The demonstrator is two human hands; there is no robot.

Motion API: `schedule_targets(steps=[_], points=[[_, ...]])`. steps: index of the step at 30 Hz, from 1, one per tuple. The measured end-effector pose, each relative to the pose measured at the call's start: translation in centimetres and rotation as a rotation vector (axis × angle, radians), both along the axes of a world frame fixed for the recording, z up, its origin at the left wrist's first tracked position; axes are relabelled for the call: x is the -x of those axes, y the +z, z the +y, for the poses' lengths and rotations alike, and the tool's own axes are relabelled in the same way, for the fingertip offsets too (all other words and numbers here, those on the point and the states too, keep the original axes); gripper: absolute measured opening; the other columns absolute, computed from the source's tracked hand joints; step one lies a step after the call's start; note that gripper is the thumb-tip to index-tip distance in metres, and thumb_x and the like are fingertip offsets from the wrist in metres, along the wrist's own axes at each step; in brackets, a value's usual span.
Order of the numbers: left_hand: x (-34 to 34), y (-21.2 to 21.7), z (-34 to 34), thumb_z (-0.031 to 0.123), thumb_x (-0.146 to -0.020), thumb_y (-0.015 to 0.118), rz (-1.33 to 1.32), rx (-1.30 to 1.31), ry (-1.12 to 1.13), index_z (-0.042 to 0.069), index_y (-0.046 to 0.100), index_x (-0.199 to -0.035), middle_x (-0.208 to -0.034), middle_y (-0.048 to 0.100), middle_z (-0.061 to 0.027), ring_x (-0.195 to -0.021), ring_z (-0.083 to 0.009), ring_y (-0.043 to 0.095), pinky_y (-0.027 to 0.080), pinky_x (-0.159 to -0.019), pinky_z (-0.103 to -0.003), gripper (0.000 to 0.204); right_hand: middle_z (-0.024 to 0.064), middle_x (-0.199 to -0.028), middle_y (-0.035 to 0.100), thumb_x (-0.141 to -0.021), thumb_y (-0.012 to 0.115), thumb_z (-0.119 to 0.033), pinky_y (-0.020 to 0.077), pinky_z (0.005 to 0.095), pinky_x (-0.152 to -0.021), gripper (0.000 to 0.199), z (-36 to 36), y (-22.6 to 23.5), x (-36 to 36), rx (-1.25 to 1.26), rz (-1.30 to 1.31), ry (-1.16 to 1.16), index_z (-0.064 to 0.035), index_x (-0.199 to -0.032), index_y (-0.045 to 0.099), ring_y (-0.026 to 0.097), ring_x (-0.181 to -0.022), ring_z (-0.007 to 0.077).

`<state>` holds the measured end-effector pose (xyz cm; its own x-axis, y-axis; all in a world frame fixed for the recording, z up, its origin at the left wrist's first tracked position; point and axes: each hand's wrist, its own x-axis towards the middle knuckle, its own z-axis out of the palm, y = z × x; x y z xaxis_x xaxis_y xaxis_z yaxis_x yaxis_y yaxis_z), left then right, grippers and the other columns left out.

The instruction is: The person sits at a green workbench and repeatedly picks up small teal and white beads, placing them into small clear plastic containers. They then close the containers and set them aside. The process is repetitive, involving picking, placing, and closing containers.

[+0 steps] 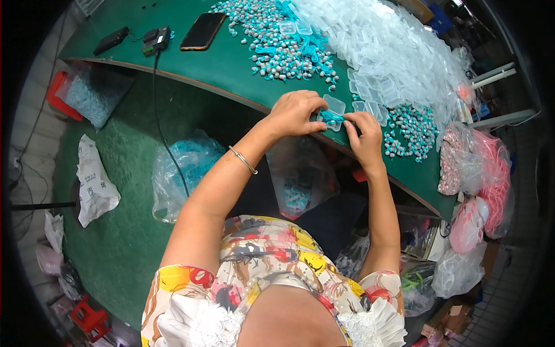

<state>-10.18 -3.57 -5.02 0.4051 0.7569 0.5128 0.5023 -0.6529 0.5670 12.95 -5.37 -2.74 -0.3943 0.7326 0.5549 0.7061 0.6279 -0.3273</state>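
Observation:
A small clear plastic box (335,104) with its lid up is at the table's near edge, between my hands. A bundle of teal cord (331,117) lies in its lower half. My left hand (296,112) grips the box from its left side, thumb in front and fingers behind. My right hand (365,136) pinches the right end of the teal cord between thumb and forefinger. Right beside the box, more open clear boxes (376,110) lie close to my right fingers.
Teal cords with grey bead ends (280,55) are heaped beyond my hands, near a large pile of clear boxes (387,49). More beaded pieces (409,132) lie right. A phone (202,31) and a small cabled device (156,40) rest left. Bags (300,168) hang below the edge.

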Motion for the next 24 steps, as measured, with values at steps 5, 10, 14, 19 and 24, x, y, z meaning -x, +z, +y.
schedule_targets(steps=[5,10,14,19,24], points=[[-0.1,-0.2,-0.1,0.029,-0.069,0.084,-0.010,0.000,0.007,0.011,0.068,-0.099,-0.084,0.062,-0.0051,-0.083,-0.0263,0.062,0.050,-0.070,-0.039,0.039,0.0051,-0.089,0.066,-0.082,0.070,-0.009,0.0417,0.0391,-0.081,0.011,-0.4,0.3,0.7,-0.081,-0.121,0.021,-0.0094,-0.094,0.070,0.062,-0.087,0.0266],[-0.1,-0.2,0.0,0.030,-0.069,0.083,-0.007,-0.003,0.003,0.011,0.068,-0.100,-0.084,0.062,-0.0050,-0.083,-0.0265,0.062,0.050,-0.070,-0.040,0.039,0.0050,-0.091,0.067,-0.084,0.069,-0.011,0.0400,0.0401,-0.084,0.013,0.7,0.9,0.5,-0.060,-0.076,-0.046,-0.0096,-0.096,0.070,0.061,-0.089,0.0254],[0.0,-0.1,-0.1,0.029,-0.070,0.083,0.005,-0.006,0.004,0.010,0.068,-0.101,-0.084,0.062,-0.0052,-0.083,-0.0269,0.062,0.050,-0.070,-0.040,0.039,0.0038,-0.102,0.065,-0.084,0.070,-0.016,0.0359,0.0468,-0.091,0.021,2.5,1.5,1.5,-0.117,-0.338,-0.131,-0.0112,-0.105,0.069,0.058,-0.102,0.0250],[-0.1,-0.2,0.0,0.028,-0.071,0.082,-0.004,-0.022,-0.008,0.010,0.068,-0.101,-0.084,0.062,-0.0054,-0.082,-0.0273,0.062,0.050,-0.071,-0.041,0.039,0.0039,-0.097,0.064,-0.079,0.076,-0.018,0.0358,0.0480,-0.089,0.026,3.6,1.0,1.4,0.014,-0.349,-0.142,-0.0112,-0.102,0.067,0.058,-0.099,0.0259],[0.0,0.1,-0.2,0.027,-0.070,0.083,-0.060,0.016,-0.007,0.010,0.064,-0.107,-0.085,0.063,-0.0064,-0.083,-0.0284,0.062,0.049,-0.071,-0.041,0.045,0.0063,-0.090,0.064,-0.074,0.078,-0.013,0.0391,0.0451,-0.084,0.025,3.1,1.0,1.8,0.003,-0.203,-0.117,-0.0092,-0.094,0.064,0.060,-0.091,0.0287]])
